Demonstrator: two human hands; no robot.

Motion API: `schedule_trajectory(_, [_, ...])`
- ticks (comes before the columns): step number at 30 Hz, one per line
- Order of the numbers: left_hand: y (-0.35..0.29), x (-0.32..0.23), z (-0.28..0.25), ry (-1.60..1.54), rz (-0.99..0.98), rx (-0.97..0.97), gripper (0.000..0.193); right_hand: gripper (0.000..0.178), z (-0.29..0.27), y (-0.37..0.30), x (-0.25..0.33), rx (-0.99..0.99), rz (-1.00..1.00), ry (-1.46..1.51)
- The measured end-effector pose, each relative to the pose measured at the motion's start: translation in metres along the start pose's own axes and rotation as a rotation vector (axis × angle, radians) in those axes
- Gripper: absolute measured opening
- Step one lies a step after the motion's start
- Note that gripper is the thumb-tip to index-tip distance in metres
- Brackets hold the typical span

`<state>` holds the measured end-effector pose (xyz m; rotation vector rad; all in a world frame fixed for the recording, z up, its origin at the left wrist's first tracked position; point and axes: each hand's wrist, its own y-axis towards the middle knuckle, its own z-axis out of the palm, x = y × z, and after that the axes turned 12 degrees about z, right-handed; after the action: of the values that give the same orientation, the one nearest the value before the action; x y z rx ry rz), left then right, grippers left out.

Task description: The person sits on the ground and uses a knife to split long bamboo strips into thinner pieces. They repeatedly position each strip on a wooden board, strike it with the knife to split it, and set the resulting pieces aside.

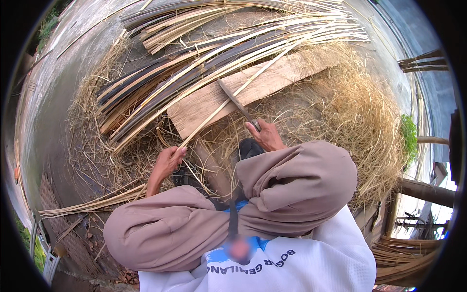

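My left hand (169, 158) is closed around the near end of a long, pale bamboo strip (214, 113). From there the strip slants up and away to the right, crossing a flat wooden board (287, 77). In my right hand (266, 135) is the handle of a knife (234, 99) with a long, dark blade. Its blade points away and to the left, lying across the strip above the board. Whether the edge touches the strip I cannot tell.
Beyond the board lies a large bundle of split bamboo strips (180, 80), with another bundle (185, 28) behind it. Curly shavings (355, 121) heap up on the right. Several thin strips (97, 204) lie at the left. My bent knees (306, 170) frame the work area.
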<state>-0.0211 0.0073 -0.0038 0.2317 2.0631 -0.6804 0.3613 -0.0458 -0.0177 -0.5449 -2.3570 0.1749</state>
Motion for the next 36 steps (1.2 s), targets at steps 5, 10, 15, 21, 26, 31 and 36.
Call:
schedule_trajectory(5, [-0.017,0.020,0.005,0.160,0.099,-0.199,0.047,0.053,-0.016,-0.011,-0.025,0.003,-0.452,-0.296])
schedule_trajectory(10, [-0.076,0.070,-0.035,0.185,0.020,-0.160,0.041,0.057,-0.079,0.101,-0.076,-0.201,0.202,-0.038])
schedule_trajectory(15, [-0.100,0.085,-0.045,0.152,0.013,-0.198,0.041,0.057,-0.013,0.027,-0.021,-0.070,-0.342,-0.167])
schedule_trajectory(21, [-0.139,0.073,-0.096,-0.306,-0.337,0.037,0.035,0.065,-0.120,0.116,-0.125,-0.428,0.225,-0.122])
schedule_trajectory(26, [-0.068,0.058,-0.061,-0.344,-0.207,0.206,0.037,0.064,-0.075,0.080,-0.064,-0.199,0.112,-0.086])
schedule_trajectory(31, [-0.001,0.018,-0.006,-0.335,-0.258,0.150,0.044,0.053,0.024,-0.035,0.004,0.114,-0.197,-0.121])
schedule_trajectory(36, [-0.015,0.038,-0.036,-0.446,-0.434,0.268,0.047,0.051,-0.014,0.010,-0.038,-0.046,-0.111,-0.178])
